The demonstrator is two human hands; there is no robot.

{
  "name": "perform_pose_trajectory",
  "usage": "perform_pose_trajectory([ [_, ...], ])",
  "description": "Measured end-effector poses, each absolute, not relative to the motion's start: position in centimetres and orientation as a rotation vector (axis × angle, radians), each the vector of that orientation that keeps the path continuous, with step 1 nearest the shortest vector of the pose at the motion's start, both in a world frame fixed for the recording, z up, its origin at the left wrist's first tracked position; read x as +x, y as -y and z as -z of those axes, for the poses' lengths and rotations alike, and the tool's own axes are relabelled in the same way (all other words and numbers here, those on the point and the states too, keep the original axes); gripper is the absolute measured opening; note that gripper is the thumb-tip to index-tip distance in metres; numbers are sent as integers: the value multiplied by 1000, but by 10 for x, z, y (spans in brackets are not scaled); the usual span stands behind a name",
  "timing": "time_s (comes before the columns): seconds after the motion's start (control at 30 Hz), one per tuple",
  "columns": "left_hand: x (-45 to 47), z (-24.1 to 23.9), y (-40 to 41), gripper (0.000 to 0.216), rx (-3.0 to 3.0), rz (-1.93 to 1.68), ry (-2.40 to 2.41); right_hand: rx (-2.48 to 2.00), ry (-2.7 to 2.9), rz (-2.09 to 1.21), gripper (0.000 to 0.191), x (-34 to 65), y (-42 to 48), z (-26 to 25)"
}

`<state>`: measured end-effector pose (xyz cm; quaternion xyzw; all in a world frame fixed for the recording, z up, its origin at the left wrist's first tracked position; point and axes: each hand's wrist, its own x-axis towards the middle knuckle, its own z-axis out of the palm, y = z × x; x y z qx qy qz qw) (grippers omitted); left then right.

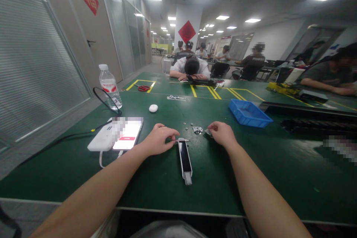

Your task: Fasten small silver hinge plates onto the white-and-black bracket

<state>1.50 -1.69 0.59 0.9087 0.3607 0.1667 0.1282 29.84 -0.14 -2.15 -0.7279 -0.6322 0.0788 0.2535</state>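
Observation:
My left hand (161, 139) is at the far end of a slim white device with a black face (185, 158), which lies lengthwise on the green table. Its curled fingers close on the left end of a thin metal rod (184, 140) that crosses the device's top. To the right, my right hand (223, 134) pinches a small metal plate (208, 132) just above the tabletop. Between the hands, beyond the device, lie another small metal plate (198, 129) and several tiny ring-like parts (186, 128).
A blue tray (249, 113) stands right of my right hand. At left are a lit phone (129, 135), a white power bank (103, 137) with cables and a water bottle (109, 87). A white case (153, 108) and red scissors (143, 88) lie farther back. Opposite, a person (191, 67) leans on the table.

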Motion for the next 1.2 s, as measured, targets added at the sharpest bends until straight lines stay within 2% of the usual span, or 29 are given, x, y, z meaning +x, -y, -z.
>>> perform_pose_trajectory([
  [0.27, 16, 1, 14, 23, 2718, -520, -1031, -2091, 1760, -227, 18, 295, 0, 26],
  [0.4, 16, 1, 14, 25, 2710, -506, -1052, -1922, 1840, -71, 31, 283, 2, 30],
  [0.5, 16, 1, 15, 26, 2699, -503, -1070, -1746, 1994, -74, 39, 269, 6, 31],
  [0.8, 14, 7, 15, 49, 2641, -534, -1075, -1587, 2207, -264, 55, 249, 14, 35],
  [0.97, 14, 10, 14, 59, 2613, -529, -1068, -1636, 2025, -99, 38, 256, 10, 30],
  [1.2, 14, 7, 16, 58, 2621, -519, -1048, -1757, 1904, -45, 21, 264, 13, 17],
])
